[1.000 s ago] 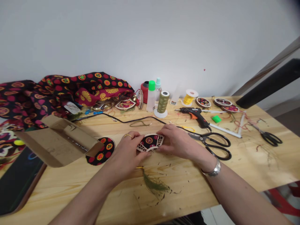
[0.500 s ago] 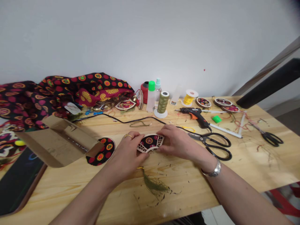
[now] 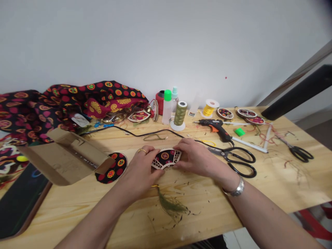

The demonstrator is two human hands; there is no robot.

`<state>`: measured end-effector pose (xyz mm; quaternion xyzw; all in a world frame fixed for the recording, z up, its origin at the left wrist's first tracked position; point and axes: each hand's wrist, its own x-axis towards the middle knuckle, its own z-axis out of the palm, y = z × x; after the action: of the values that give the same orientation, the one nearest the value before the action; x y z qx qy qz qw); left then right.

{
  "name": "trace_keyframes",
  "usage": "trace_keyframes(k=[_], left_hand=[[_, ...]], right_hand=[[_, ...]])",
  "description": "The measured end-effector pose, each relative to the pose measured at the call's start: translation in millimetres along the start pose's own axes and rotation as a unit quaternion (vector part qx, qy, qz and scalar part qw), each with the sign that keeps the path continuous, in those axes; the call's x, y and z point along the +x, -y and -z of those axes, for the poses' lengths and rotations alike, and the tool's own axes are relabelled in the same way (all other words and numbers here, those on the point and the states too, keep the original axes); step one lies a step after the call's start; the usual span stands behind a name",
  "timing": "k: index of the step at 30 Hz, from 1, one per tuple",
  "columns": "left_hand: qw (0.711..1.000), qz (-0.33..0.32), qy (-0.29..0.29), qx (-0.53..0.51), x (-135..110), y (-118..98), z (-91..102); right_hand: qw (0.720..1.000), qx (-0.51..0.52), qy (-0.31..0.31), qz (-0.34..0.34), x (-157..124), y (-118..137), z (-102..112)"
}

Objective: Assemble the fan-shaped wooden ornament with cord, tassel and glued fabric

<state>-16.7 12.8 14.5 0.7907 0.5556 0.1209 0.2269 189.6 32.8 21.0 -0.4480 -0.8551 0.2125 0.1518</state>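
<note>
Between my two hands is a fan-shaped wooden frame [image 3: 166, 158] with cut-out lattice ends and dark floral fabric in its middle. My left hand [image 3: 142, 166], with a ring on it, grips the frame's left end between thumb and fingers. The right end is pinched by my right hand [image 3: 195, 156], which has a silver bracelet at the wrist. Just below lies a green tassel [image 3: 171, 204] with a yellow tie, partly behind my left hand. A round piece of floral fabric [image 3: 114, 168] rests left of my left hand.
Black-handled scissors [image 3: 241, 160] and a glue gun [image 3: 216, 128] lie to the right. Behind stand a green thread spool [image 3: 181, 114], a yellow spool [image 3: 209, 109] and a green-capped bottle [image 3: 167, 107]. An open cardboard box [image 3: 70, 162] and bunched fabric [image 3: 98, 95] are at left.
</note>
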Motion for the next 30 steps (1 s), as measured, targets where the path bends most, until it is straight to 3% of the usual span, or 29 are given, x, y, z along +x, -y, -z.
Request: trace_keyframes(k=[14,18,21,24,28,30], left_hand=[[0.999,-0.006,-0.022,-0.024,2,9,-6.3],[1.0,0.001,-0.024,-0.019,2,9,-6.0],[1.0,0.004,-0.022,-0.018,1,9,-5.8],[0.999,0.004,-0.024,-0.022,0,9,-5.8],[0.999,0.003,-0.035,-0.033,-1,11,-7.3],[0.999,0.002,-0.038,-0.039,-1,12,-8.3]], right_hand=[[1.0,-0.012,0.004,-0.018,2,5,5],[0.998,0.001,-0.029,-0.053,-1,5,15],[0.989,-0.055,-0.099,-0.094,-4,-4,33],[0.96,-0.154,-0.149,-0.181,-9,-22,58],[0.914,-0.212,-0.138,-0.316,-20,-55,83],[0.909,-0.208,-0.132,-0.336,-24,-69,85]])
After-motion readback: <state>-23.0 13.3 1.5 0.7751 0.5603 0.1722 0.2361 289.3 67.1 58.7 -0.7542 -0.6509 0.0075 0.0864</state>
